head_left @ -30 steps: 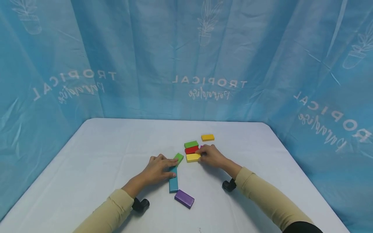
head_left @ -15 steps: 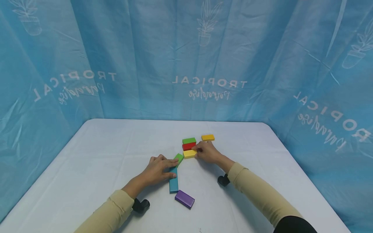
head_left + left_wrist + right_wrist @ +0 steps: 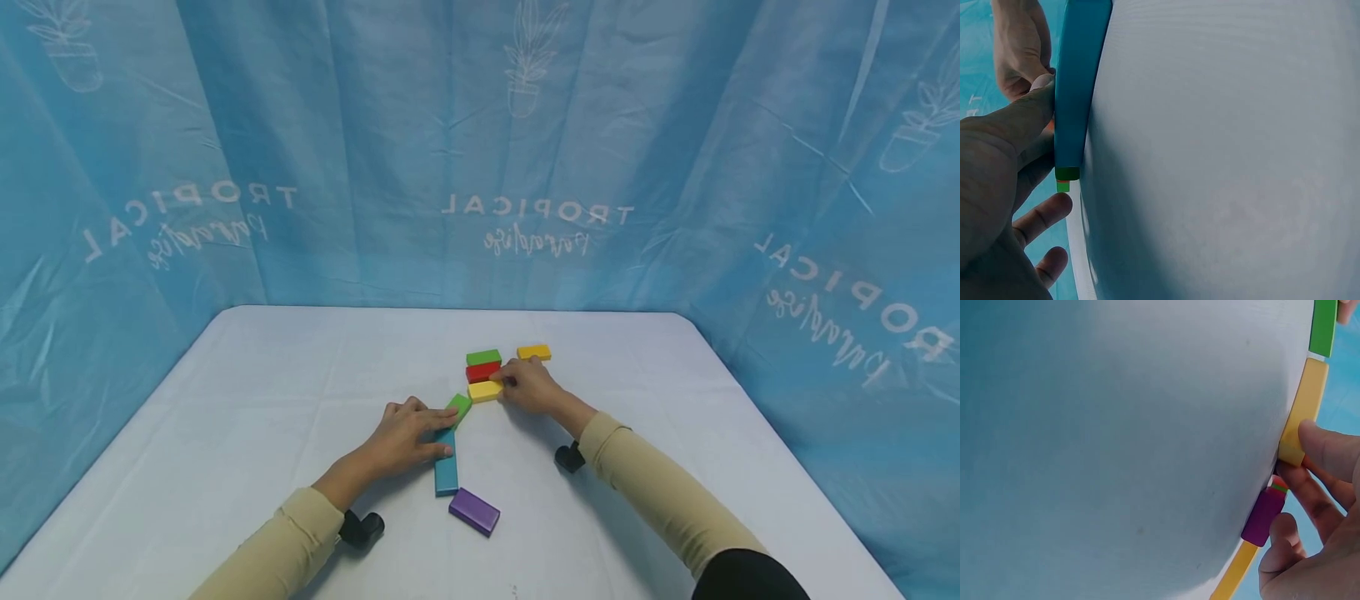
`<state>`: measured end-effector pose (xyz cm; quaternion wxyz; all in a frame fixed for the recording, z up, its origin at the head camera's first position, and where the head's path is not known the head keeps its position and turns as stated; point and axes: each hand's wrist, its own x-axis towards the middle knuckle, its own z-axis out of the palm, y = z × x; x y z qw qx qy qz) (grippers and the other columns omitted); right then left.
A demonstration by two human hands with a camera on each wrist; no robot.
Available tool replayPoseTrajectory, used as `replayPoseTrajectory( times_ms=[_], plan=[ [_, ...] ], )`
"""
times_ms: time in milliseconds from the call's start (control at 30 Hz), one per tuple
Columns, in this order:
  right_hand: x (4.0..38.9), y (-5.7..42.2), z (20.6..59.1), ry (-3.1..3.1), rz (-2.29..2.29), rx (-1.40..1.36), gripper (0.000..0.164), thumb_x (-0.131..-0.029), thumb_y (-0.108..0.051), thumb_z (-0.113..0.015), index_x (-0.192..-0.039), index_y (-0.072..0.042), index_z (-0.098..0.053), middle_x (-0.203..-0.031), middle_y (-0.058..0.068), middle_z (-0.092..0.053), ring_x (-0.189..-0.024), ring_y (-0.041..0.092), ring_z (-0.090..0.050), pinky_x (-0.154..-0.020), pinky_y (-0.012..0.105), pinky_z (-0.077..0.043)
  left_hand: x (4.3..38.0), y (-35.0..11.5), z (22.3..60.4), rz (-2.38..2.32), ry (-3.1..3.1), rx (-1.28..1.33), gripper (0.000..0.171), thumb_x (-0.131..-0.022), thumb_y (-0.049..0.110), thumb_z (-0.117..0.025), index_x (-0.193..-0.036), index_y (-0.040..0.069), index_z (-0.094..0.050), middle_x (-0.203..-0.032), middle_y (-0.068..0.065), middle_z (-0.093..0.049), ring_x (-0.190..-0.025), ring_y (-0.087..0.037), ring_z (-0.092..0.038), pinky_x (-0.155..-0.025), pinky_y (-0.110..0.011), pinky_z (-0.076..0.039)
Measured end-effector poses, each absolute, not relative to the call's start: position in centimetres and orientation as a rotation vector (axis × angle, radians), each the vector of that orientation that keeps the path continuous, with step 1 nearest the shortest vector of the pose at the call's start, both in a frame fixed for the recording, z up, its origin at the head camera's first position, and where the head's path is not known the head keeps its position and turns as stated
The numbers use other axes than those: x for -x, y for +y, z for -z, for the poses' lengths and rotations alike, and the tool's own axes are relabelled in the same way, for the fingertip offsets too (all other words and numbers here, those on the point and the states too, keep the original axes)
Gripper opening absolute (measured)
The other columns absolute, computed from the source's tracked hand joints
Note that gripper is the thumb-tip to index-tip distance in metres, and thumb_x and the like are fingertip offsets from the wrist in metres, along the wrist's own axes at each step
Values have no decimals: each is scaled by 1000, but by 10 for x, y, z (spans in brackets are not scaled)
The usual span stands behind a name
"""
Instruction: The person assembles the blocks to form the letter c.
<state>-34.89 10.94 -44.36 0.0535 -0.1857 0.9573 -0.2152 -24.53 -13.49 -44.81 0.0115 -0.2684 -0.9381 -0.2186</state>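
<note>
My right hand point(image 3: 531, 387) pinches the near end of a yellow block point(image 3: 483, 391) between thumb and fingertips on the white table. Just behind that block lie a red block point(image 3: 482, 372) and a green block point(image 3: 483, 357). My left hand point(image 3: 401, 437) rests with its index finger on another green block point(image 3: 460, 406) and its thumb on a teal-blue block point(image 3: 446, 473). The blue block's far end meets that green block, which sits close to the yellow one. A magenta-purple block point(image 3: 1263, 515), by my curled fingers in the right wrist view, is hidden in the head view.
A purple block point(image 3: 475, 511) lies at an angle near the blue block's front end. Behind my right hand is an orange-yellow block point(image 3: 533, 352). A blue printed curtain point(image 3: 540, 167) surrounds the table point(image 3: 300, 358) at back and sides.
My right hand has slid left and slightly away, and the yellow, red and far green blocks have shifted along with it. The left hand stays in place.
</note>
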Motion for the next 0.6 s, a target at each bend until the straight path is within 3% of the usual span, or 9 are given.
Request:
replayPoseTrajectory(
  times_ms=[333, 600],
  plan=[
    [349, 107, 441, 2905, 662, 553, 31, -86, -15, -73, -117, -15, -71, -110, 0, -63, -103, 22, -43, -86, 38, -38, 245, -136, 448, 666, -2913, 853, 55, -84, 37, -74, -133, 16, -60, -137, 4, -53, -100, -14, -45, -82, -42, -30],
    [351, 110, 445, 2897, 685, 557, 30, -86, -15, -73, -116, -15, -72, -110, 0, -64, -100, 23, -42, -81, 36, -39, 244, -135, 448, 671, -2916, 853, 55, -83, 37, -74, -132, 15, -60, -137, 4, -53, -101, -14, -45, -83, -42, -29]
  ],
)
